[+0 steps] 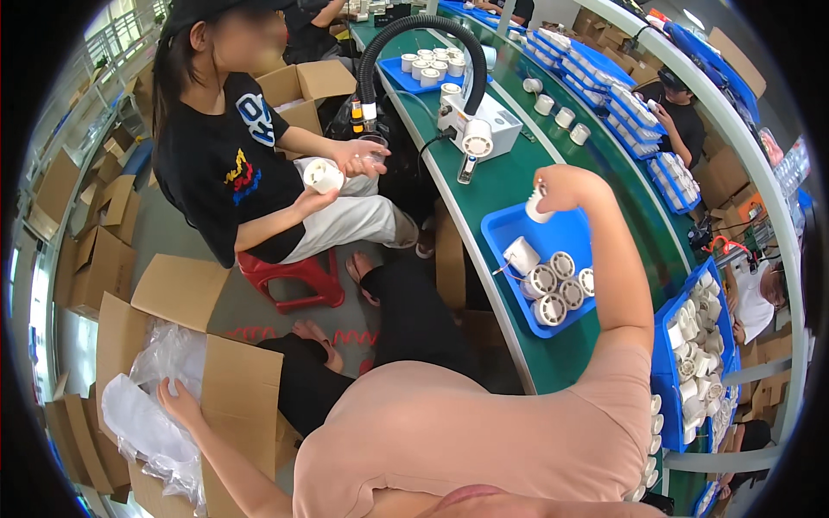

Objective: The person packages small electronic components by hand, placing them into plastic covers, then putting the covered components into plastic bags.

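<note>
My left hand [180,402] reaches into an open cardboard box [243,380] at the left, its fingers apart against a clear plastic bag [164,432] with white material inside. Over the far edge of a blue tray [495,226] on the green bench, my right hand [568,188] is closed on a white round plastic housing [539,209]. Several similar white housings [541,281] lie in that tray, most with slotted round faces upward. One housing [522,255] lies on its side, with thin wires near it.
A co-worker on a red stool [298,283] holds another white housing [323,175] at left. Beyond my tray stand a white box-shaped machine [492,125] and a black flexible hose [423,21]. White housings sit on the green conveyor [596,173]; a full blue bin [663,363] stands at right.
</note>
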A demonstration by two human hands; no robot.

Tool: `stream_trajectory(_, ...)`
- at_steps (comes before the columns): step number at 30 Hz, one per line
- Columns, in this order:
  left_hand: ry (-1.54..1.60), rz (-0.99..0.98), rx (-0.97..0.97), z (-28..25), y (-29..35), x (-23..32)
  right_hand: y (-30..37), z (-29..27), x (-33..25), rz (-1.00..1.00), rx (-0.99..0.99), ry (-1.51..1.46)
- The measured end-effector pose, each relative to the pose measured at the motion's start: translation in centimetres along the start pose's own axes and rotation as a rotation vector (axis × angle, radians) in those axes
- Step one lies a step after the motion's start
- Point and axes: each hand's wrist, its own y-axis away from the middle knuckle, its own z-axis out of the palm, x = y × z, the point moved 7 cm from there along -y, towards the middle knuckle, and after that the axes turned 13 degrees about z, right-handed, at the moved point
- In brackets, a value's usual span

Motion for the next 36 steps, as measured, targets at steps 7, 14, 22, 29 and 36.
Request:
stream_trajectory(7,-0.014,-0.067,0.006,-1.4,1.3,1.9,3.0,-1.7,-10.8,-0.478,-0.023,-0.296)
stream_trajectory(14,-0.099,-0.008,0.037,-1.7,1.7,2.5,-9.0,1.4,-19.2,-0.548,0.114,-0.246)
stream_trajectory(22,-0.020,-0.017,0.014,-1.0,1.7,3.2,-14.5,6.6,-24.3,-0.410,0.326,-1.151)
stream_trajectory(29,-0.053,-0.094,0.019,-2.6,3.3,0.7,-15.2,8.1,-30.4,-0.430,0.349,-1.339)
stream_trajectory(36,0.024,-0.129,0.014,-0.4,1.2,3.5,-18.0,8.7,-23.7,-0.312,0.353,-1.595)
